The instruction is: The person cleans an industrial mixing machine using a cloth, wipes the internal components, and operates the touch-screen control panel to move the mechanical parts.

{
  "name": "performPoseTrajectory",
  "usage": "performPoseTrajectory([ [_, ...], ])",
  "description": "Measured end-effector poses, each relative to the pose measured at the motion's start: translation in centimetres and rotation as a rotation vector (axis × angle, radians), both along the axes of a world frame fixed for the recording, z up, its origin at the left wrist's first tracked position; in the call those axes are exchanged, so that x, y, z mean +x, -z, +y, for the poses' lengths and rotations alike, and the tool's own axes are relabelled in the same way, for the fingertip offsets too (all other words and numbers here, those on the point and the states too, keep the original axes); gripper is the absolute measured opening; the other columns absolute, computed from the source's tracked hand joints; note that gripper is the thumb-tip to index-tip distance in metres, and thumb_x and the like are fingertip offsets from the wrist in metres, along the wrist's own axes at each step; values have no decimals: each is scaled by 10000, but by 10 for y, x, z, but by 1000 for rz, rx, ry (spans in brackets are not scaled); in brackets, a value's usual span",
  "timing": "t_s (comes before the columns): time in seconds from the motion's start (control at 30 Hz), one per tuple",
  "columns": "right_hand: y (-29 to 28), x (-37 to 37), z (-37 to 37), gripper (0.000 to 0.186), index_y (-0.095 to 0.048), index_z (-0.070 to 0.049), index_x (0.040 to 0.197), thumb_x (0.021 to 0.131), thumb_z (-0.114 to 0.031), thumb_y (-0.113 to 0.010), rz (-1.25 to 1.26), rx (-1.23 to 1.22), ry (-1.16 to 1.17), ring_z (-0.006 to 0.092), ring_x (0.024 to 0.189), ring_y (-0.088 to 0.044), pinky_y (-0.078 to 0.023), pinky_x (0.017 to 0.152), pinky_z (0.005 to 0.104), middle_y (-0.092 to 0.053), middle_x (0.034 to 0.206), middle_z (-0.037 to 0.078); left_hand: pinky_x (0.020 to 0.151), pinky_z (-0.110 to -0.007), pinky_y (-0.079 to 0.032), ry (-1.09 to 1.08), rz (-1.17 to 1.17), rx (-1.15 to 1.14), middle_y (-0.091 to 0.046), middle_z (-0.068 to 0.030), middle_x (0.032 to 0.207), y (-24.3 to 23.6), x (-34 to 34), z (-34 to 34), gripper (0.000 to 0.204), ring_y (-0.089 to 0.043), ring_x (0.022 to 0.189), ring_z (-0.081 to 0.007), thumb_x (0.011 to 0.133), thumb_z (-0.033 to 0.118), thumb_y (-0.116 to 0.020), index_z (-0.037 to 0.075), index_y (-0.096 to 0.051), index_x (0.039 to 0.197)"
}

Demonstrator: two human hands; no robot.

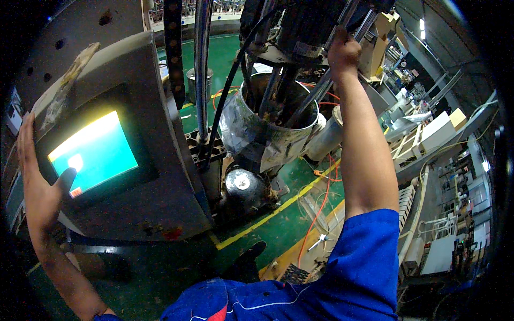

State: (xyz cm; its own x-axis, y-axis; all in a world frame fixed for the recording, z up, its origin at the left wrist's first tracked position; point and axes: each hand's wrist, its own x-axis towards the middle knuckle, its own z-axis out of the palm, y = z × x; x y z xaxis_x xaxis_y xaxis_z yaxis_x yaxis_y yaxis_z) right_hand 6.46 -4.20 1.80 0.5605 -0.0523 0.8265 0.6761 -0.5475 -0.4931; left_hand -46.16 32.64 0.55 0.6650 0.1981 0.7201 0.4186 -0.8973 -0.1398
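Observation:
My left hand [43,184] is at the left side of a grey control box [176,214]. Its fingers stretch along the box's outer edge, and its thumb reaches onto the lit touchscreen [107,155]. Raised at the top, my right hand [344,53] is closed around a slanted metal rod [313,95] of a machine; part of the grip is hidden. Beneath the machine's dark motor body [308,29] stands a large, stained metal drum [246,139]. Several shafts go down into its open top.
A dirty rag [69,72] lies over the control box's top edge. Upright chrome posts [201,69] and a black cable [227,75] stand between box and drum. A red hose [316,224] crosses the green floor beside a yellow line [262,216]. Cluttered benches [433,134] line the right.

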Motion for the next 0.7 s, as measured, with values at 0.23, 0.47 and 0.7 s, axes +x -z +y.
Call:
performPoseTrajectory([
  [0.23, -3, -9, 2, 611, -685, 47, 961, 1008, -535, -502, 26, -19, 27, 421, 837, -658, -489, 782, 476, -684, 843, 268, 1239, -470, -196, -10, -5, -18, -307, -149, 1630, 0, 0, -1, 1149, -245, 1520, -338, 699, 646, -763, 90, -290, 1586],
  [0.47, -3, -6, 1, 599, -682, 43, 976, 1012, -527, -501, -51, -2, 5, 444, 855, -657, -489, 780, 483, -679, 852, 278, 1237, -472, -207, -7, 0, -21, -307, -149, 1630, 0, 1, 0, 1127, -257, 1516, -340, 698, 587, -778, 98, -289, 1588],
  [0.7, -4, -15, 6, 607, -687, 31, 998, 1010, -546, -497, 8, -7, -3, 457, 919, -661, -492, 818, 487, -690, 912, 278, 1238, -468, -206, -17, 0, -48, -301, -148, 1633, -1, -3, -2, 1125, -250, 1518, -341, 705, 581, -776, 97, -279, 1591],
])
